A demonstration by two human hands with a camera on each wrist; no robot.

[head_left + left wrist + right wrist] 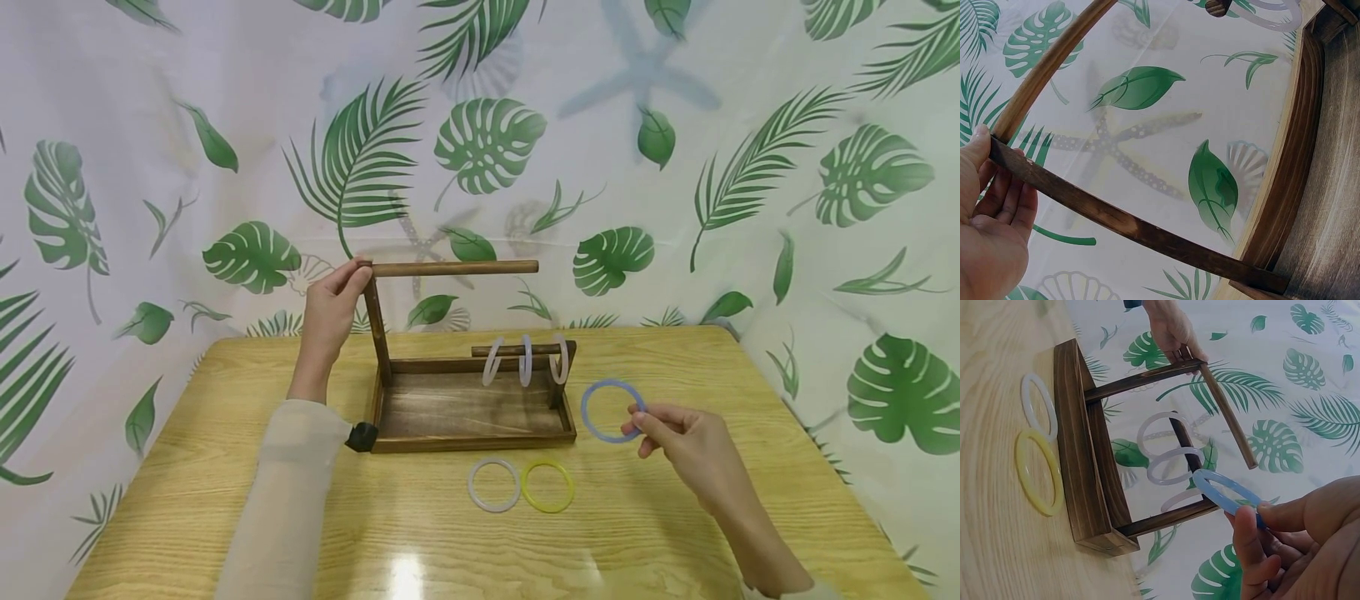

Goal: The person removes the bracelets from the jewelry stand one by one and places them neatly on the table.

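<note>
Right hand [696, 450] pinches blue plastic ring [585, 410] by right edge; left hand [330, 307] pinches brown wooden stand [472, 444] at top-left corner. Hold stand steady.

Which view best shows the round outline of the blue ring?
The head view: the blue ring appears nearly face-on, covered only where the right hand pinches it. The right wrist view shows it larger but tilted into a narrow oval, one end hidden by that hand. The left wrist view doesn't show it.

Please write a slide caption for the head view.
Left hand holds a wooden rack at its upper corner; right hand holds a blue ring; three rings hang on its lower bar.
</note>
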